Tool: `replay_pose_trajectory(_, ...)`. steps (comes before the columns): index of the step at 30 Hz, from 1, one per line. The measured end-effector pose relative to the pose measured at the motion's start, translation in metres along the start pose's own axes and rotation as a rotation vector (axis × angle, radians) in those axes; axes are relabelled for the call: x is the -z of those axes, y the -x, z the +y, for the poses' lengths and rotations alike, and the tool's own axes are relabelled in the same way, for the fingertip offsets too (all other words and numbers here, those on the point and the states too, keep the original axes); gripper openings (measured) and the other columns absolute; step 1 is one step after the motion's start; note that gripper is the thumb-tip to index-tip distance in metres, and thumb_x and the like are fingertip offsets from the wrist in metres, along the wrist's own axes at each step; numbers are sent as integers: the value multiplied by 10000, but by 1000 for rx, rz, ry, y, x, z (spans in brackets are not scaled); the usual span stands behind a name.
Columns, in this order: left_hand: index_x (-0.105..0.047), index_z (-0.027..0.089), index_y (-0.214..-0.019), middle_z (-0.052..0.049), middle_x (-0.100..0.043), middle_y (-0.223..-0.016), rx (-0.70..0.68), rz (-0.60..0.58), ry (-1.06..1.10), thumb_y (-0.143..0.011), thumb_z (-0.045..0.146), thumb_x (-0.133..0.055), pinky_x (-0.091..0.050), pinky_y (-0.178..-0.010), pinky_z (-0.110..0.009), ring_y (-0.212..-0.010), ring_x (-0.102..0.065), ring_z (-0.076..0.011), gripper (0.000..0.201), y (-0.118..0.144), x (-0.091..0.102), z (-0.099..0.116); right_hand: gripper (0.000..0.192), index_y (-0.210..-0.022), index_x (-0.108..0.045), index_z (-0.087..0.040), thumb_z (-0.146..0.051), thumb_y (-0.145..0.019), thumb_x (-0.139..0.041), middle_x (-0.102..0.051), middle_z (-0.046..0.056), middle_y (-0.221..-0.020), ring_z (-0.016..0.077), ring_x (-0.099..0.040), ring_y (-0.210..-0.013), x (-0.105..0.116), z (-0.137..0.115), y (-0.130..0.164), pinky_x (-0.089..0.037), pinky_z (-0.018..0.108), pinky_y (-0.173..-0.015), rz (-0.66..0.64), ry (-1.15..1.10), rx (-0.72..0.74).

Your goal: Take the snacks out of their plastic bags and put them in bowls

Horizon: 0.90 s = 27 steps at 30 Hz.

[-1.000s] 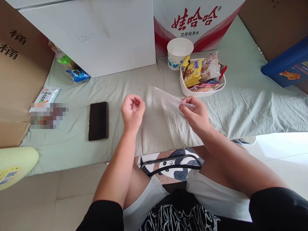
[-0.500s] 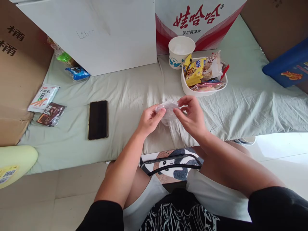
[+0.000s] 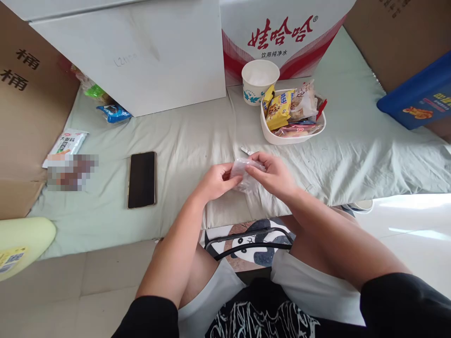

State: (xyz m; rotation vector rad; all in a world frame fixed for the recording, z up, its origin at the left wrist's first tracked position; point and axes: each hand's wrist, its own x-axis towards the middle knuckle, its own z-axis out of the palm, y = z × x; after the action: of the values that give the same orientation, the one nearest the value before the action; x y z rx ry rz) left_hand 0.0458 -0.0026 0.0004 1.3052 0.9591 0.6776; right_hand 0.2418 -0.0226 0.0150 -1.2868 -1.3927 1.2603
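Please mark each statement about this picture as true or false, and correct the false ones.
1. Both hands hold the clear plastic wrapper. True: the left hand and the right hand pinch it.
2. The phone lies screen-lit. False: its screen is dark.
3. The paper cup stands beside the white bowl of snacks. True.
4. The phone lies right of the hands. False: it lies on their left.

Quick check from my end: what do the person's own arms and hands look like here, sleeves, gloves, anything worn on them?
Both hands are bare: the left hand and right hand show no gloves, rings or watch that can be seen. The forearms are uncovered too. Short black sleeves end near the elbows, plain with no visible markings.
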Motion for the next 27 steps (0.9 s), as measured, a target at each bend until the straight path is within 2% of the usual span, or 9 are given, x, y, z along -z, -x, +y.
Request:
replay_pose_trajectory(2,-693,179,-758,12,-622,-640,7,3,-19,-712,459,-885,-442,-545,-247,-577,-569,-126,343,1,4,0,267,-823,-618,-210,-456,-815,-720,-607,-10,-741,134,-532,-684,0,-4,-2,-425,314,-661,13,-26,4)
replay_pose_trajectory(4,-678,179,-719,19,-593,-602,-3,49,-22,-720,476,-881,-422,-530,-245,-555,-543,-119,360,2,9,-1,288,-814,-616,-211,-480,-806,-718,-607,-11,-727,126,-524,-660,1,-7,-6,-414,300,-627,36,-94,17)
replay_pose_trajectory(7,-704,175,-739,7,-648,-643,-39,209,40,-705,497,-893,-463,-562,-246,-589,-579,-123,375,0,16,-4,256,-808,-607,-215,-454,-800,-700,-613,-10,-712,122,-539,-642,5,-11,-10,-428,286,-603,91,-150,35)
replay_pose_trajectory(12,-706,190,-814,13,-737,-745,-109,511,249,-578,458,-980,-565,-693,-231,-689,-680,-114,451,-2,25,-5,191,-798,-590,-220,-404,-810,-640,-586,-24,-678,115,-524,-602,21,-14,-13,-404,277,-580,174,-165,82)
replay_pose_trajectory(17,-689,204,-913,16,-733,-733,-86,664,193,-470,446,-1026,-542,-608,-225,-615,-660,-115,607,-2,32,0,152,-772,-572,-223,-367,-820,-582,-572,-29,-632,117,-507,-575,36,-12,-16,-386,270,-569,241,-156,153)
replay_pose_trajectory(19,-692,202,-901,13,-715,-728,-79,705,144,-509,438,-998,-512,-579,-216,-606,-638,-112,550,-10,33,10,136,-776,-568,-226,-351,-828,-560,-577,-28,-630,118,-509,-575,38,-12,-18,-393,268,-579,268,-147,186)
replay_pose_trajectory(21,-684,197,-831,20,-676,-705,-96,720,78,-592,411,-931,-477,-559,-198,-601,-601,-101,405,-30,34,29,122,-783,-566,-229,-340,-832,-554,-590,-26,-638,119,-515,-583,38,-13,-19,-403,267,-594,259,-136,229)
replay_pose_trajectory(23,-649,200,-751,27,-632,-671,-145,704,-35,-660,354,-850,-437,-536,-188,-591,-560,-98,268,-64,35,58,103,-784,-564,-231,-324,-826,-554,-600,-26,-642,118,-519,-584,36,-14,-19,-409,265,-604,231,-130,260)
replay_pose_trajectory(27,-655,192,-786,16,-616,-730,-318,613,-341,-827,232,-704,-453,-597,-191,-681,-583,-103,76,-161,34,123,93,-784,-564,-232,-311,-829,-548,-597,-30,-639,118,-528,-580,33,-18,-22,-414,258,-602,217,-167,254)
